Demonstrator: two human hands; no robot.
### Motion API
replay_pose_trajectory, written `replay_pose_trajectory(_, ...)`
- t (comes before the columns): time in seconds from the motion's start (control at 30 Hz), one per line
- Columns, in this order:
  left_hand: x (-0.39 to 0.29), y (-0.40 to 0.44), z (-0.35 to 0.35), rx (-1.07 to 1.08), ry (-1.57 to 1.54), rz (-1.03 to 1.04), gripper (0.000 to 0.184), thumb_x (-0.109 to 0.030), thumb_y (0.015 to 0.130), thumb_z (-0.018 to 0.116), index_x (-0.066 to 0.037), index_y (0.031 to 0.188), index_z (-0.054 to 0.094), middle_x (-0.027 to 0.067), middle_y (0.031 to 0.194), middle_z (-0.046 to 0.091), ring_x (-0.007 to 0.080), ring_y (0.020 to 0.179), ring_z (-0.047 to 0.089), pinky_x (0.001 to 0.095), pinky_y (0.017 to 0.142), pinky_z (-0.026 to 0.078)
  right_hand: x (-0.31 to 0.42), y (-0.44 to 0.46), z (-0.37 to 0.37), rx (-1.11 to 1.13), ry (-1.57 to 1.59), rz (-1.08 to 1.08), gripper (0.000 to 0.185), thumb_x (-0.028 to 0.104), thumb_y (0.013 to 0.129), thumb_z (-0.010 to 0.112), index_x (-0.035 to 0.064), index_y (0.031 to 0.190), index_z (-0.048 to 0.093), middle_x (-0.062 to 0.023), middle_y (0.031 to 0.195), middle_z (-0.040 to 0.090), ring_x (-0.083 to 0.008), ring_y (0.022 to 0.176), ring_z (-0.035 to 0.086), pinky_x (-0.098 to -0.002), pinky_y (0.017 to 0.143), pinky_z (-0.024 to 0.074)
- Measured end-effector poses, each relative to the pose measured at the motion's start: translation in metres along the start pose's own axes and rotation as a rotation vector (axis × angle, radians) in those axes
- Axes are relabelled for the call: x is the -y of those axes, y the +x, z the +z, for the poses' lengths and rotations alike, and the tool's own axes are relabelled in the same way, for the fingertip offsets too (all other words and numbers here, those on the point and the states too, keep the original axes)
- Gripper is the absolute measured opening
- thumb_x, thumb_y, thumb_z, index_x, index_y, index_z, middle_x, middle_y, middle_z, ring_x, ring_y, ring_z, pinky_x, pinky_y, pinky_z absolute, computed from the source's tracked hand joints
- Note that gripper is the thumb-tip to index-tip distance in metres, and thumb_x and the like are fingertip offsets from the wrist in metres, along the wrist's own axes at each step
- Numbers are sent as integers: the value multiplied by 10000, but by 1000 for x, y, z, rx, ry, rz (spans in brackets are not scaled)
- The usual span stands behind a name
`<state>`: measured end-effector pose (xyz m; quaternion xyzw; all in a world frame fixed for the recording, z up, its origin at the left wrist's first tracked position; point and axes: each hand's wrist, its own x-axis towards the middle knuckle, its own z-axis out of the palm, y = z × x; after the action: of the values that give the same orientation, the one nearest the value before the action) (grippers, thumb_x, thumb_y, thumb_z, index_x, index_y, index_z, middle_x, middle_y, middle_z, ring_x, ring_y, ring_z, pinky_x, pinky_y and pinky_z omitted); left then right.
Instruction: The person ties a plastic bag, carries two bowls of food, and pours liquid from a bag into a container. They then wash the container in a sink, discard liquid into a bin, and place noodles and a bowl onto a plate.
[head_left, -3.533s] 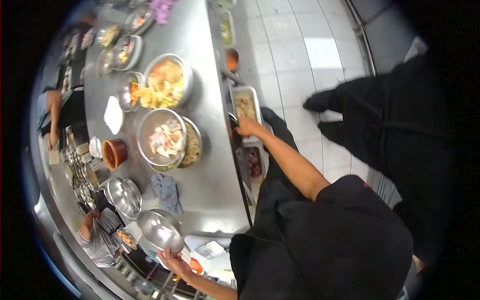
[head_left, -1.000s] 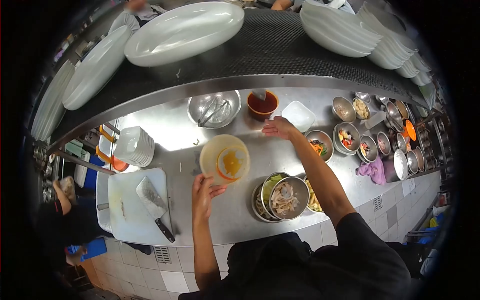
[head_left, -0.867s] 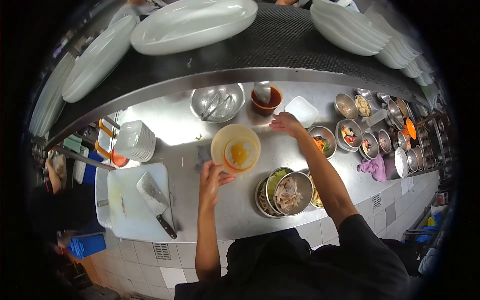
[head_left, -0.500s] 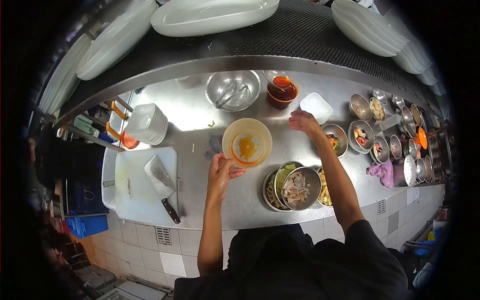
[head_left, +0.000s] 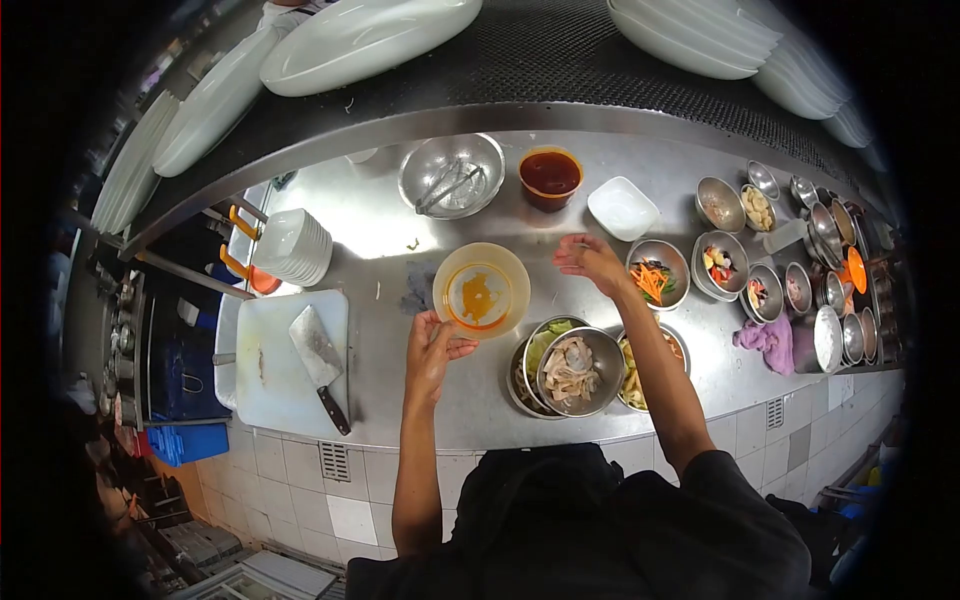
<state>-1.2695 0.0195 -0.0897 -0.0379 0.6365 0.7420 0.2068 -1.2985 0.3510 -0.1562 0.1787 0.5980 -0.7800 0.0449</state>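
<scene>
My left hand grips the near edge of a pale translucent tub with orange liquid or residue at its bottom. My right hand is raised over the counter with its fingers stretched out and nothing visible in it. It is just below a white square dish. Behind it stands a tub of dark red sauce. Nearest my right forearm are a steel bowl of shredded carrot and greens and a bowl of sliced pale meat, which rests over other bowls.
At the left, a cleaver lies on a white cutting board, below stacked square dishes. A steel bowl holds a utensil. Small bowls and a purple cloth are at the right. Large plates line the overhead shelf.
The view has turned from the floor and drawer side to the counter. My left hand, earlier at a steel bowl, now holds the tub. The ladle over the sauce is no longer visible.
</scene>
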Motion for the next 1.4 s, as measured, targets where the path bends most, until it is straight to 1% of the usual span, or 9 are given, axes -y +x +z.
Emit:
replay_pose_trajectory(0.2,-9,-34,-11,-146,-58,7,184,-168,918,521,-66,1053,452,101,927,600,226,734,677,313,691,558,0,-7,7,117,-222,-235,293,210,911,611,22,1127,549,-82,1010,641,-158,894,626,-298,806,517)
replay_pose_trajectory(0.33,-14,-82,-78,-357,-175,70,174,-170,923,497,-70,1062,466,88,921,588,230,716,673,317,684,558,58,-96,118,216,-211,-294,229,156,926,596,4,1092,558,-77,954,645,-130,840,609,-259,764,482)
replay_pose_trajectory(0.63,-49,-207,-276,-1130,-179,603,216,-49,907,484,-57,1072,345,127,1090,500,236,707,669,293,638,567,-8,-162,330,688,-512,-330,347,-17,817,672,18,1146,564,-75,1003,647,-157,972,644,-268,817,502)
replay_pose_trajectory(0.83,-24,-337,-464,-1387,-211,526,260,-42,898,462,-57,1109,311,122,1113,466,240,698,656,328,638,572,-44,-158,532,645,-248,-303,516,-55,758,719,-11,1222,500,-126,1207,567,-186,982,645,-248,753,534)
replay_pose_trajectory(0.9,0,-372,-519,-1395,-230,500,247,-44,895,458,-62,1095,315,121,1084,478,242,685,655,334,631,573,-47,-145,600,605,-335,-173,563,-61,737,737,-34,1236,478,-141,1271,517,-210,1002,636,-268,755,549)
replay_pose_trajectory(1.07,5,-393,-639,-1315,-373,353,208,-63,892,460,-84,1045,322,117,976,517,254,646,656,344,604,576,-40,-65,723,431,-423,-554,816,9,742,767,21,1396,279,-184,1307,472,-249,1189,507,-348,955,470)
replay_pose_trajectory(1.1,-10,-382,-658,-1257,-384,347,198,-63,888,452,-89,1035,322,121,960,529,258,638,657,342,598,575,-22,-53,744,531,-264,-528,912,92,740,796,34,1425,197,-223,1367,405,-260,1249,451,-362,986,443)
replay_pose_trajectory(1.23,-42,-317,-758,-1101,-408,337,217,-51,859,435,-90,1042,324,142,984,553,268,642,664,332,590,574,6,83,806,114,-477,-695,1015,334,728,815,35,1435,151,-276,1456,263,-373,1346,323,-422,1083,324)
replay_pose_trajectory(1.4,-79,-258,-900,-969,-305,284,217,-62,867,437,-78,1053,328,165,1029,551,263,667,666,339,599,580,-9,158,879,-222,-378,-774,804,411,711,811,-42,1266,445,-136,1091,602,-182,959,580,-300,851,444)
